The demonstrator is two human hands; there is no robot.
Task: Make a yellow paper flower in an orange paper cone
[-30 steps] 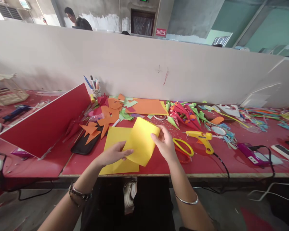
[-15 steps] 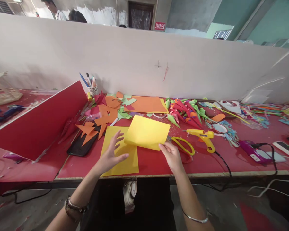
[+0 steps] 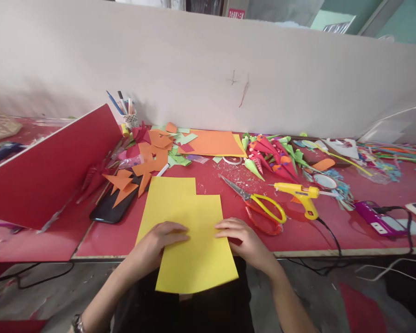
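A yellow sheet of paper [image 3: 198,261] lies partly on the table, its lower end jutting past the front edge above my lap. My left hand [image 3: 161,240] holds its left side, fingers resting over the paper. On the opposite side, my right hand [image 3: 247,239] has its fingers over the edge, with the thumb lower down by the border. Beneath and to the left is a second yellow sheet [image 3: 171,187], partly covered. To the right of my right hand are scissors [image 3: 263,208] with yellow and red handles, blades apart.
A yellow glue gun [image 3: 301,196] and purple power socket [image 3: 376,219] are at right. Behind are colourful paper cones [image 3: 272,155] and an orange sheet [image 3: 211,142]. At left are orange scraps [image 3: 123,185] on a black phone [image 3: 114,203], a red board [image 3: 62,162] and a pen cup [image 3: 129,120].
The yellow sheet has come down and towards me, onto the table edge. My left hand, spread and free before, now holds its left side. The view has tilted downward and the scissors are uncovered.
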